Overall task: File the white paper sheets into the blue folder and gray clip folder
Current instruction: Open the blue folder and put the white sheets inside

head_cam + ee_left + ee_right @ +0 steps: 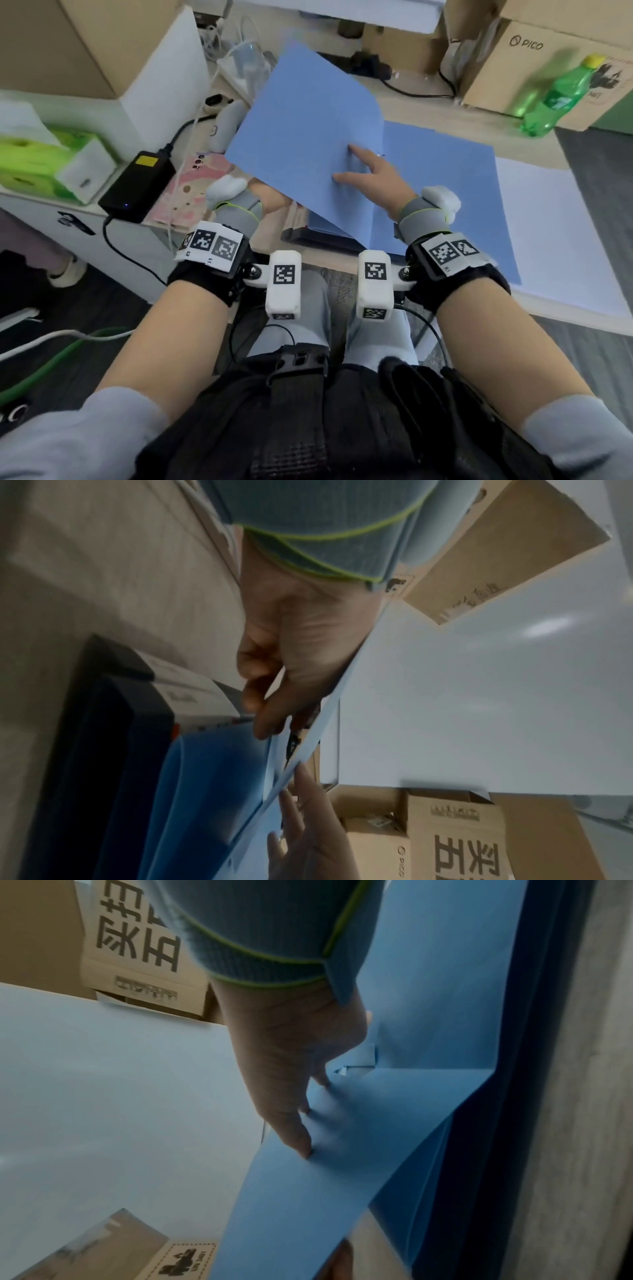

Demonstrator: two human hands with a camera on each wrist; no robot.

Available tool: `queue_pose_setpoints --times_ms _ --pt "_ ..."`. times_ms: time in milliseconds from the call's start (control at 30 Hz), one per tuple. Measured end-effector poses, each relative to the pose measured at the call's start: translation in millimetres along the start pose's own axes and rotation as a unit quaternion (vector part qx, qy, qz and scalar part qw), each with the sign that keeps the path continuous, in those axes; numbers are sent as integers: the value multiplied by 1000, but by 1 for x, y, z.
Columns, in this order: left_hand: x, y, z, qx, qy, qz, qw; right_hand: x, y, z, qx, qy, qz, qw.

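The blue folder point(445, 192) lies open on the table, its left cover point(308, 120) raised and tilted up. My left hand point(270, 202) pinches that cover's near edge from below; the left wrist view shows thumb and curled fingers point(270, 718) on the blue edge point(308, 739). My right hand point(370, 171) rests with straight, spread fingers point(301, 1139) on top of the cover point(342, 1164). White paper sheets point(555, 236) lie under and to the right of the folder. A dark flat folder point(308, 236) shows beneath the blue one; most of it is hidden.
A green bottle point(561, 92) leans by cardboard boxes point(507, 72) at the back right. A black power adapter point(137, 186) with cables, a pink sheet point(191, 185) and a green tissue box point(41, 161) crowd the left. The table's near edge runs just before my wrists.
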State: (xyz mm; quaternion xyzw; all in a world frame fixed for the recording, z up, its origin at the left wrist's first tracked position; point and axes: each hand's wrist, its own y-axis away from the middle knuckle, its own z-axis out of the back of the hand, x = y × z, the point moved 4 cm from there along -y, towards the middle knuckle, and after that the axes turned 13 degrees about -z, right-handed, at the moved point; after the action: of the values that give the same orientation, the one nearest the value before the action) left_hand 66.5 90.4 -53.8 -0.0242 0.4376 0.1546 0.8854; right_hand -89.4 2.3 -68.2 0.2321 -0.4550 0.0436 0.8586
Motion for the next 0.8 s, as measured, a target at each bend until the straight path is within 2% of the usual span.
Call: queue_pose_setpoints --times_ms 67,100,133,167,200,233,267,333,367,400,467,500,567,667,800 --pt "26 -3 10 -55 109 63 990 -5 -7 -3 -31 18 -22 999" --pt "34 -3 16 -111 193 67 973 -8 -9 -4 -47 34 -38 998" --pt "44 -5 25 -178 275 56 943 -10 -10 -4 -58 52 -48 996" --pt "52 -9 36 -251 316 24 915 -13 -12 -5 -65 65 -55 994" --pt "57 -9 47 -320 335 22 886 -15 -12 -6 -68 75 -58 993" --pt "61 -8 57 -365 354 33 860 -16 -12 -9 -68 83 -63 992" --pt "65 -8 64 -383 387 43 838 -18 -14 -12 -67 93 -72 991" --pt "62 -12 67 -355 417 29 836 -22 -16 -14 -67 109 -91 988" --pt "60 -15 65 -326 401 13 856 -23 -16 -16 -64 117 -94 987" --pt "57 -17 63 -285 355 -2 891 -23 -17 -17 -64 124 -91 986" --pt "51 -25 49 -176 190 -40 965 -22 -17 -17 -67 121 -81 987" --pt "50 -30 41 -131 107 -57 984 -22 -16 -16 -73 112 -75 988" --pt "44 -38 27 -65 3 -75 995 -22 -13 -12 -92 94 -58 990" --pt "32 -50 7 -6 -106 -94 990 -25 -8 -1 -104 31 -22 994" --pt "-2 -62 -25 55 -125 -168 976 -34 -4 17 -101 -73 4 992"
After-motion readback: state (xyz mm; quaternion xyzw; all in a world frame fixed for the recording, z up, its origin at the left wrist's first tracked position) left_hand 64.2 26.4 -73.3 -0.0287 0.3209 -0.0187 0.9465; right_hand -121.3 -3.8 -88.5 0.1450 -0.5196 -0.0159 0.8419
